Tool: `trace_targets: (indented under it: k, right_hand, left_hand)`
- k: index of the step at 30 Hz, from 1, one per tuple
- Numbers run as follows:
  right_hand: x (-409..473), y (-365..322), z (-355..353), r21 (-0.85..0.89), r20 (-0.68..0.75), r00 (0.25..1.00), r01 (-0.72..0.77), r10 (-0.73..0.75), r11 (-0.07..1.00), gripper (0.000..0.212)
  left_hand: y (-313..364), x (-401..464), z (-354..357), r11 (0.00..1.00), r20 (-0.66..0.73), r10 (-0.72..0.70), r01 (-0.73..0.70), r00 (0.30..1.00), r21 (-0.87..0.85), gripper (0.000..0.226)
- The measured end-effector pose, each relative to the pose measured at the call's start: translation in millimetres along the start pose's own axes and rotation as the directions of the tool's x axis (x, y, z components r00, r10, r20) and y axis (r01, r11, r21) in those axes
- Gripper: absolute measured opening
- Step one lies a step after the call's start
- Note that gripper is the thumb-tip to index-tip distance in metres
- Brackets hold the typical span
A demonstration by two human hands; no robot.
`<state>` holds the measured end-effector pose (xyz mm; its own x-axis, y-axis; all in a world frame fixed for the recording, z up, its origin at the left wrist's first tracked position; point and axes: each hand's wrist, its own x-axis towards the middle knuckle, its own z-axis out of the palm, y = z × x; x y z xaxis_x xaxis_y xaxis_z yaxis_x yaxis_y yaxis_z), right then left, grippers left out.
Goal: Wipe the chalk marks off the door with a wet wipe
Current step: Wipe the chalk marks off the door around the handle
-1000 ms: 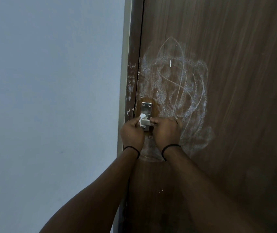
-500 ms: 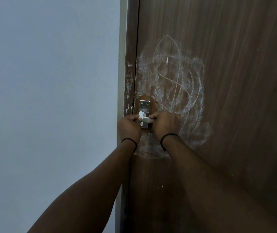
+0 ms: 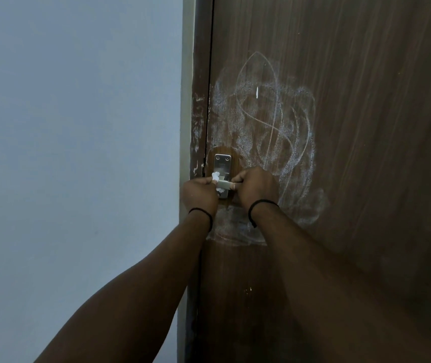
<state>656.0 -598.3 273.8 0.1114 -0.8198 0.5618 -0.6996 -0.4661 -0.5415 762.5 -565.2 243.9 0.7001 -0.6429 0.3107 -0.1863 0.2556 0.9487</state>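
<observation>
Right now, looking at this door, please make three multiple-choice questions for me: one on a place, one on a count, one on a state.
1. Where does the metal latch plate sit among the chalk marks?
A. at their lower left, near the door edge
B. above them
C. far to their right

2. How many wrists wear a black band?
A. none
B. one
C. two

3. What does the left hand hold?
A. nothing
B. a crumpled white wet wipe
C. a stick of chalk

Answers:
1 A: the plate lies by the door's left edge, with scribbles up and to its right.
2 C: a band circles each wrist.
3 B: white wipe shows at its fingertips, against the latch that the right hand grips.
</observation>
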Motion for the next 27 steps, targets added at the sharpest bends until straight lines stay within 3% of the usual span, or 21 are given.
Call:
trace_targets:
  k: [5,11,17,20,27]
  right_hand:
    - [-2,2,-1,0.027,-0.005,1.000,0.012,-0.012,1.000,0.007]
    - [-2,1,-2,0.047,0.012,1.000,-0.001,0.001,0.999,0.006]
    - [0,5,-1,0.049,0.003,1.000,-0.004,0.004,0.999,0.006]
    - [-1,5,-2,0.054,0.004,1.000,-0.009,0.009,0.999,0.006]
    - [2,2,-8,0.034,0.070,0.997,-0.031,0.028,0.999,0.007]
  left_hand:
    - [0,-4,1,0.995,-0.041,0.093,-0.092,0.995,0.037,0.020]
    - [15,3,6,1.000,-0.036,0.023,-0.023,0.999,0.002,0.019]
    - [21,18,10,0.996,-0.086,-0.053,0.058,0.995,0.064,0.002]
    - [10,16,9,0.994,-0.099,-0.083,0.090,0.992,0.069,0.018]
    - [8,10,11,0.997,-0.138,-0.074,0.077,0.988,0.020,0.011]
